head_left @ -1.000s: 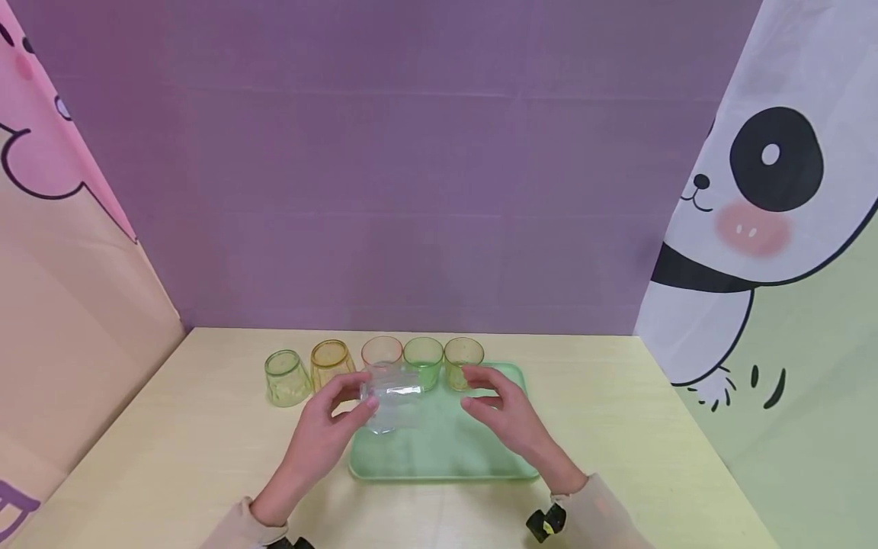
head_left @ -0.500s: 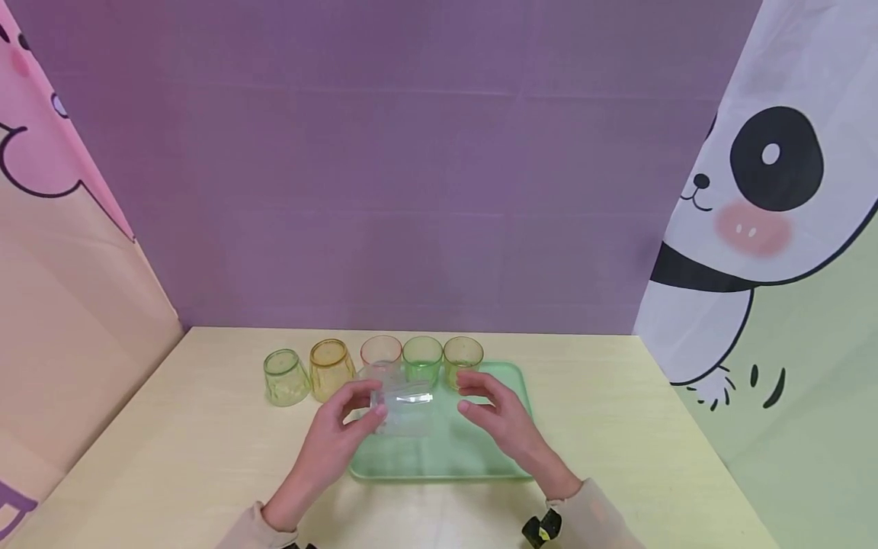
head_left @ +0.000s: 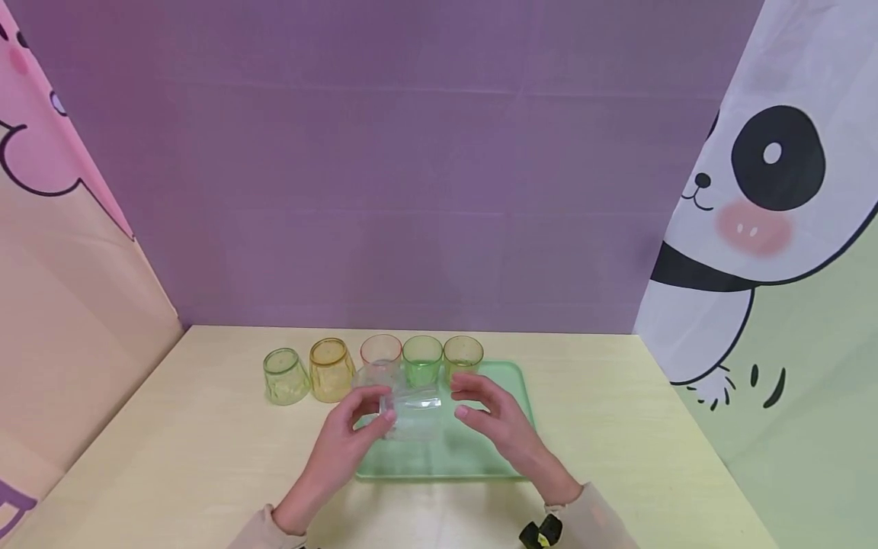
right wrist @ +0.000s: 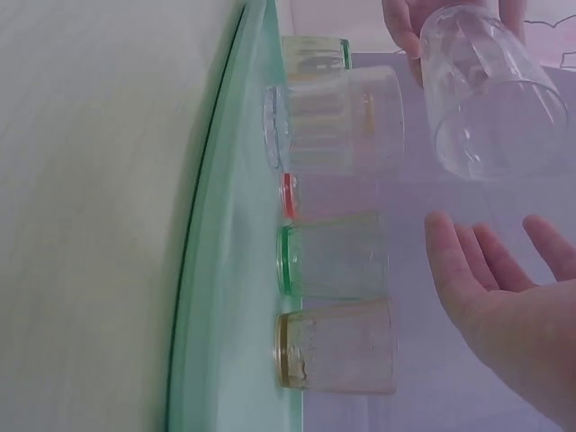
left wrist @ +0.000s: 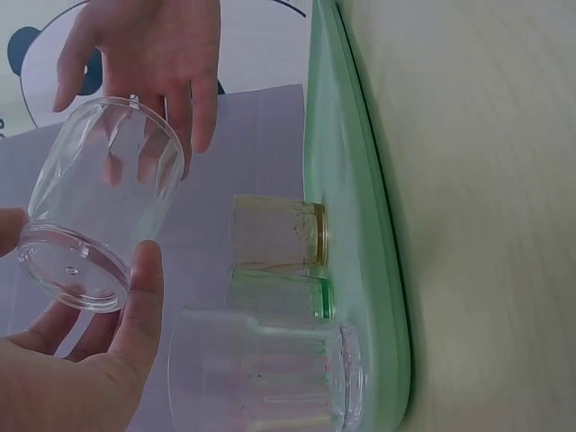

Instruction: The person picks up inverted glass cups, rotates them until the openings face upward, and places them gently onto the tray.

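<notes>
My left hand (head_left: 350,442) pinches a clear drinking glass (head_left: 418,423) around its base, thumb on one side and fingers on the other. The glass lies on its side in the air over the green tray (head_left: 446,467), mouth toward my right hand (head_left: 504,423). That right hand holds nothing; its fingers (right wrist: 486,256) are spread and slightly bent, close to the rim. A second clear glass (left wrist: 261,378) stands upright on the tray's left part, largely hidden in the head view. Behind it are a red-rimmed glass (head_left: 381,349), a green glass (head_left: 422,362) and a yellow glass (head_left: 463,352).
Left of the tray, an amber glass (head_left: 332,374) and a pale green glass (head_left: 286,381) stand upside down on the pale wooden table (head_left: 206,442). A purple backdrop (head_left: 411,191) rises along the table's back edge, with printed cloth panels at both sides.
My left hand has shifted right and a little toward me, bringing the clear glass nearer the right hand. The right hand has drifted slightly left. The other glasses have stayed put.
</notes>
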Tool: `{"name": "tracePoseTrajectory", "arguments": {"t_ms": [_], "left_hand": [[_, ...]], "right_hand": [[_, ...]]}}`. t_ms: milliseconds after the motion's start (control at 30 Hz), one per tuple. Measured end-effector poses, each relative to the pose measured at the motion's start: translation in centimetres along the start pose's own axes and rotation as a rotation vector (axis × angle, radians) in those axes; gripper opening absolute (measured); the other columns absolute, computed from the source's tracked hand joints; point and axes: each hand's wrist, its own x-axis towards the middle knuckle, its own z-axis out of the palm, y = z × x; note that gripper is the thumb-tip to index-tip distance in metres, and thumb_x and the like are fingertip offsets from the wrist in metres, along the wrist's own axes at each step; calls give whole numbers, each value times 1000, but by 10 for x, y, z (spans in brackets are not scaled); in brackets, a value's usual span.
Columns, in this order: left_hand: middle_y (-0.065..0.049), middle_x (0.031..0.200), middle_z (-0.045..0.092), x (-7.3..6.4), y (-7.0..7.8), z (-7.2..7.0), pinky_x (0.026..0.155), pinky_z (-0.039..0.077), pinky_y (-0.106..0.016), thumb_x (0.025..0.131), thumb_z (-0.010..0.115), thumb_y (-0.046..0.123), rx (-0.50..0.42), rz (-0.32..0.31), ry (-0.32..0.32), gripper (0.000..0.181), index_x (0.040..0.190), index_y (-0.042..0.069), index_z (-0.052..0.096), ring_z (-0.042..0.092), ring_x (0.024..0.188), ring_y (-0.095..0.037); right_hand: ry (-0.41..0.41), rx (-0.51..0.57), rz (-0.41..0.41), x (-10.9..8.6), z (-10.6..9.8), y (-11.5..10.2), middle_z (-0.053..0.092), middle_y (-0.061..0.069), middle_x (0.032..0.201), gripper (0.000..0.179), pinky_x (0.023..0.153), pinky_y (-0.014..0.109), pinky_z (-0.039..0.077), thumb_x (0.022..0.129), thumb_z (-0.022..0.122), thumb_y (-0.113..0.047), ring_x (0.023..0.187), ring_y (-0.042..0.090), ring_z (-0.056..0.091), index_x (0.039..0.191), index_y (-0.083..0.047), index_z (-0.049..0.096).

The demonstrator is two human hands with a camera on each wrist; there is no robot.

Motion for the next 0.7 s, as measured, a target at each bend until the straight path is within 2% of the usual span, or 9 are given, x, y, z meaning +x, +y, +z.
{"name": "tracePoseTrajectory", "arguments": {"t_ms": [167, 433, 567, 700], "left_hand": [[-13, 113, 64, -2, -1, 5, 83, 57, -28, 94, 71, 7, -23, 2, -13, 31, 124, 2, 65, 62, 102, -15], [-13, 122, 63, -3, -5, 9, 84, 57, -28, 94, 71, 8, -19, -13, -17, 33, 124, -1, 64, 63, 105, -15], [-13, 122, 63, -2, -6, 9, 82, 57, -28, 93, 71, 7, -8, 2, -10, 32, 124, -1, 64, 64, 103, -14], [-18, 122, 62, -1, -5, 10, 81, 58, -29, 94, 71, 7, -23, 2, -38, 32, 124, -1, 64, 64, 103, -15]], "right_hand": [[-42, 24, 14, -3, 5, 0, 60, 14, 134, 51, 101, 30, 48, 95, 67, -16, 127, 41, 53, 143, -2, 53], [-92, 93, 34, -5, 10, 1, 53, 28, 138, 58, 96, 32, 52, 94, 69, -19, 128, 50, 47, 145, 0, 49], [-100, 111, 39, -5, 11, 3, 51, 29, 139, 60, 96, 32, 53, 93, 71, -17, 130, 52, 44, 146, 0, 49], [-91, 103, 41, -6, 11, 5, 50, 29, 139, 60, 95, 32, 54, 91, 74, -16, 129, 52, 44, 145, -2, 50]]}}
